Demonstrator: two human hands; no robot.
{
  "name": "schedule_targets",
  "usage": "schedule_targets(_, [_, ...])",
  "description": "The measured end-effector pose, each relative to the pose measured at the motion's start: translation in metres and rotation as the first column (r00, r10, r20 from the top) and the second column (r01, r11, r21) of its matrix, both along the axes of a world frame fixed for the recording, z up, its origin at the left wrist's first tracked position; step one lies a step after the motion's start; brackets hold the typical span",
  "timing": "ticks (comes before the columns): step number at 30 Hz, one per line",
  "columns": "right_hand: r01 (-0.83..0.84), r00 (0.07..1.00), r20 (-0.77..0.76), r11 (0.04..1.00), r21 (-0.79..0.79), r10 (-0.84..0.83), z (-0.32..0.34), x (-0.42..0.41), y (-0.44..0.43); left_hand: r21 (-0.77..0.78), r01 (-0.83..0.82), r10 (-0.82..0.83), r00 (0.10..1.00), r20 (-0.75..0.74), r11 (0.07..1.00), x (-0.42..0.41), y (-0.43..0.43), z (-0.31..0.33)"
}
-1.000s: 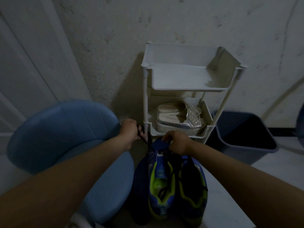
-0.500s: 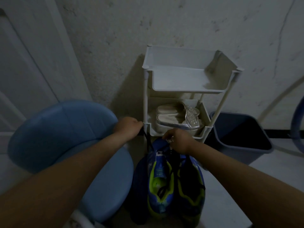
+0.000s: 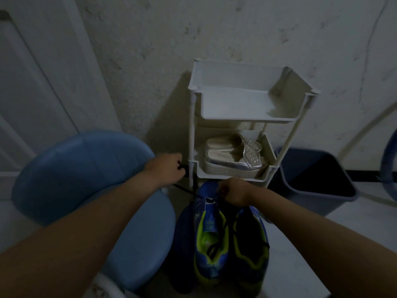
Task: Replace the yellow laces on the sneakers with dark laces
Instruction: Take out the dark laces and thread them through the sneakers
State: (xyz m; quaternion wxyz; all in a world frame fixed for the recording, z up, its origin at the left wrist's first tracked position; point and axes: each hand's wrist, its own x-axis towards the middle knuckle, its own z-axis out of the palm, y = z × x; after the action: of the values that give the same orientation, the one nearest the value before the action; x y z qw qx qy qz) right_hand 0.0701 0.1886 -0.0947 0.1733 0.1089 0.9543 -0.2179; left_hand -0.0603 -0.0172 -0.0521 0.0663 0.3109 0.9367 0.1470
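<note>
Left grip [image 3: 166,168] clenched on dark lace [image 3: 184,189] | right grip [image 3: 234,191] pinching it at sneaker [image 3: 209,233]

Lace drawn out further
The left hand [image 3: 166,168] pulled more dark lace [image 3: 183,188] from the blue sneaker [image 3: 209,237]; the right hand [image 3: 235,191] sank lower.

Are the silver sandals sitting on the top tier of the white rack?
No, the silver sandals lie on the second tier of the white rack, beneath the top tier.

Blue-and-lime sneakers [image 3: 210,231] stand side by side, dark lace [image 3: 185,190] trailing left.
</note>
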Motion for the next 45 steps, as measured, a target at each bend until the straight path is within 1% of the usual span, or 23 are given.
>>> schedule_targets(2, [-0.022, 1.000, 0.005, 1.000, 0.018, 0.022, 0.000, -0.001, -0.001, -0.204, 0.059, -0.037, 0.994, 0.107, 0.977, 0.004, -0.001, -0.003])
schedule_targets(3, [-0.032, 0.999, 0.005, 0.999, 0.031, 0.032, 0.000, -0.001, -0.001, -0.272, 0.095, -0.060, 0.989, 0.135, 0.958, 0.007, -0.001, -0.003])
schedule_targets(5, [-0.054, 0.999, 0.011, 0.996, 0.071, 0.054, 0.000, -0.001, -0.003, -0.359, 0.163, -0.098, 0.976, 0.192, 0.919, 0.010, 0.002, -0.001])
schedule_targets(7, [-0.053, 0.999, 0.014, 0.992, 0.113, 0.052, 0.000, -0.001, -0.003, -0.421, 0.222, -0.098, 0.950, 0.295, 0.880, 0.014, 0.003, 0.002])
schedule_targets(8, [-0.041, 0.999, 0.012, 0.991, 0.125, 0.039, -0.002, -0.001, -0.002, -0.479, 0.237, -0.097, 0.949, 0.300, 0.845, 0.014, 0.003, 0.003])
schedule_targets(10, [-0.025, 1.000, 0.015, 0.988, 0.150, 0.023, -0.003, -0.002, 0.001, -0.597, 0.188, -0.090, 0.978, 0.190, 0.780, 0.009, 0.002, 0.005])
schedule_targets(12, [-0.024, 0.999, 0.028, 0.985, 0.170, 0.019, -0.003, -0.001, 0.004, -0.670, 0.051, -0.033, 0.999, 0.039, 0.741, 0.004, 0.000, 0.007])
schedule_targets(13, [-0.019, 1.000, 0.028, 0.984, 0.176, 0.014, -0.002, -0.001, 0.005, -0.689, 0.001, 0.001, 1.000, 0.003, 0.724, 0.002, -0.001, 0.008])
schedule_targets(16, [0.011, 1.000, 0.009, 0.981, 0.191, -0.013, -0.002, 0.000, 0.007, -0.744, -0.014, 0.037, 0.999, 0.014, 0.669, 0.003, 0.001, 0.005])
schedule_targets(18, [0.029, 0.999, 0.014, 0.979, 0.201, -0.032, -0.003, -0.001, 0.007, -0.748, 0.012, 0.035, 0.998, 0.048, 0.664, 0.006, 0.002, 0.001])
schedule_targets(23, [0.078, 0.997, 0.011, 0.973, 0.218, -0.082, -0.002, 0.001, 0.010, -0.673, 0.080, 0.054, 0.983, 0.176, 0.735, 0.001, -0.003, 0.001])
schedule_targets(25, [0.096, 0.995, 0.007, 0.965, 0.244, -0.101, -0.001, 0.003, 0.011, -0.674, 0.086, 0.063, 0.979, 0.193, 0.733, 0.002, -0.002, 0.000])
schedule_targets(28, [0.086, 0.996, -0.005, 0.964, 0.250, -0.087, 0.001, 0.003, 0.009, -0.715, 0.156, 0.075, 0.957, 0.280, 0.682, 0.007, -0.001, -0.004])
schedule_targets(29, [0.078, 0.997, -0.020, 0.966, 0.247, -0.075, 0.002, 0.002, 0.008, -0.705, 0.172, 0.079, 0.948, 0.308, 0.688, 0.007, -0.001, -0.008])
schedule_targets(31, [0.078, 0.995, -0.072, 0.968, 0.239, -0.062, 0.001, 0.001, 0.006, -0.708, 0.195, 0.072, 0.942, 0.329, 0.678, 0.007, 0.002, -0.012])
schedule_targets(33, [0.091, 0.991, -0.117, 0.967, 0.237, -0.065, 0.001, -0.001, 0.004, -0.754, 0.185, 0.072, 0.953, 0.294, 0.630, 0.008, 0.006, -0.015])
schedule_targets(35, [0.095, 0.990, -0.123, 0.968, 0.230, -0.068, 0.000, -0.004, 0.003, -0.728, 0.113, 0.065, 0.975, 0.212, 0.676, 0.012, 0.009, -0.019])
schedule_targets(36, [0.096, 0.990, -0.124, 0.970, 0.223, -0.069, 0.000, -0.004, 0.003, -0.704, 0.098, 0.020, 0.987, 0.157, 0.704, 0.016, 0.011, -0.020])
schedule_targets(39, [0.074, 0.992, -0.120, 0.977, 0.200, -0.050, -0.001, -0.005, 0.002, -0.551, 0.114, -0.101, 0.993, 0.055, 0.827, 0.021, 0.015, -0.030])
schedule_targets(40, [0.052, 0.994, -0.107, 0.977, 0.206, -0.031, -0.001, -0.005, 0.002, -0.494, 0.160, -0.133, 0.987, 0.089, 0.855, 0.023, 0.019, -0.034])
schedule_targets(42, [0.007, 0.998, -0.063, 0.972, 0.236, 0.008, -0.001, -0.003, 0.000, -0.351, 0.240, -0.169, 0.960, 0.221, 0.905, 0.027, 0.025, -0.047])
schedule_targets(44, [-0.016, 0.999, -0.027, 0.967, 0.256, 0.024, 0.000, -0.002, -0.001, -0.278, 0.264, -0.173, 0.934, 0.312, 0.924, 0.031, 0.030, -0.057])
schedule_targets(45, [-0.020, 0.999, -0.021, 0.966, 0.256, 0.026, -0.001, -0.002, -0.001, -0.264, 0.268, -0.178, 0.930, 0.322, 0.926, 0.033, 0.032, -0.060])
